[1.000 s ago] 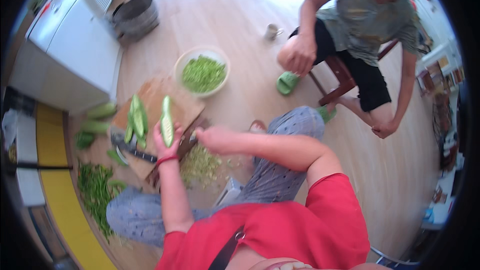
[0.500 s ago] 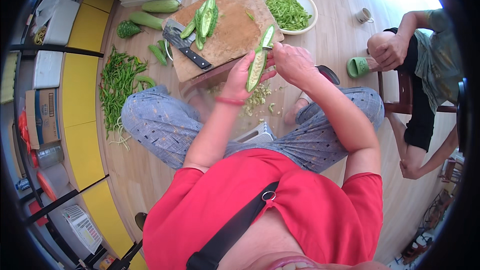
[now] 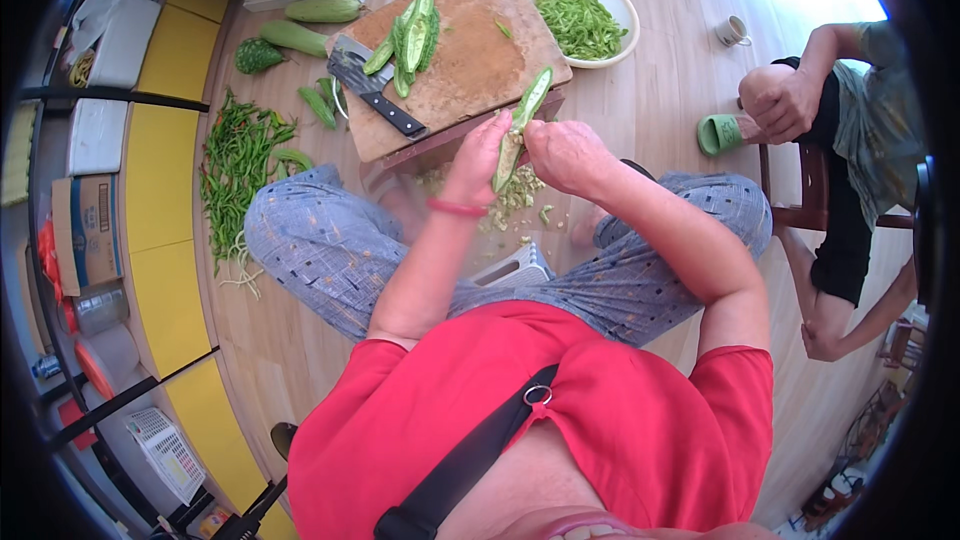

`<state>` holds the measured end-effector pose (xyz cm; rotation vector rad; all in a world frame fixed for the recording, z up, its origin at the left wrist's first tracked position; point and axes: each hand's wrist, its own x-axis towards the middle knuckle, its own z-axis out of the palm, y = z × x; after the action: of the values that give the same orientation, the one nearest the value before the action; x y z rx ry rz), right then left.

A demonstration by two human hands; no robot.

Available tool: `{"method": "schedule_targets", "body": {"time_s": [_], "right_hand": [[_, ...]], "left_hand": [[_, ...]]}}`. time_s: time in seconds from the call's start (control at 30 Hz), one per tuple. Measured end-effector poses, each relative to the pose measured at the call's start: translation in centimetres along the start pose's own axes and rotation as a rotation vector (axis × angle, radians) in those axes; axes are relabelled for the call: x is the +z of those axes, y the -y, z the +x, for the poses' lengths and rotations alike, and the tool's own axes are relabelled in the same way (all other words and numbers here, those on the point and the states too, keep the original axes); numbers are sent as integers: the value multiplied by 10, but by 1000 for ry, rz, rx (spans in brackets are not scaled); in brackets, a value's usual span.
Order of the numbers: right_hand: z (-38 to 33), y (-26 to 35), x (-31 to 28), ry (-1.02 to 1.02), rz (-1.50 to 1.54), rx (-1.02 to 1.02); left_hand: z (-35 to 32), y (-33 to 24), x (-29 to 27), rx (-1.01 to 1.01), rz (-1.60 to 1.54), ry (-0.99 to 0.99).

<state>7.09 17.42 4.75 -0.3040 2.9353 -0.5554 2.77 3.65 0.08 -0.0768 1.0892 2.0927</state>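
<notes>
My left hand (image 3: 478,162) is closed round a halved bitter melon (image 3: 532,100), its pale hollow side facing up. Against the lower part of that half presses my right hand (image 3: 568,156), its fingers curled into a fist. The small metal tool in the fist is mostly hidden now; a bit of its metal showed earlier. Loosened seeds and pith (image 3: 515,198) lie on the floor below both hands. Just beyond them, more bitter melon halves (image 3: 412,35) are stacked on a wooden cutting board (image 3: 490,15), beside a black-handled cleaver (image 3: 385,108).
A white bowl of sliced green pieces (image 3: 582,25) stands right of the board. Green chillies (image 3: 240,165), a whole bitter melon (image 3: 258,55) and long pale-green gourds (image 3: 297,37) lie left. Another person (image 3: 850,120) sits at the right, near a cup (image 3: 733,32). Yellow-fronted shelving (image 3: 160,185) lines the left.
My right hand has moved down and left along the melon half, toward its lower end. The melon half has tilted, and loosened seeds now show by my fingers.
</notes>
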Motion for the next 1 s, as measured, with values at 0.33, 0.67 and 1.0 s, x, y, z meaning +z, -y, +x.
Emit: {"method": "schedule_targets", "body": {"time_s": [0.33, 0.67, 1.0], "right_hand": [[-5, 11, 17, 83, 54, -17], [8, -8, 0, -100, -28, 69], [-2, 14, 22, 100, 90, -109]], "left_hand": [[10, 3, -11, -115, -99, 70], [8, -8, -3, -9, -13, -13], [1, -6, -14, -57, -83, 66]]}}
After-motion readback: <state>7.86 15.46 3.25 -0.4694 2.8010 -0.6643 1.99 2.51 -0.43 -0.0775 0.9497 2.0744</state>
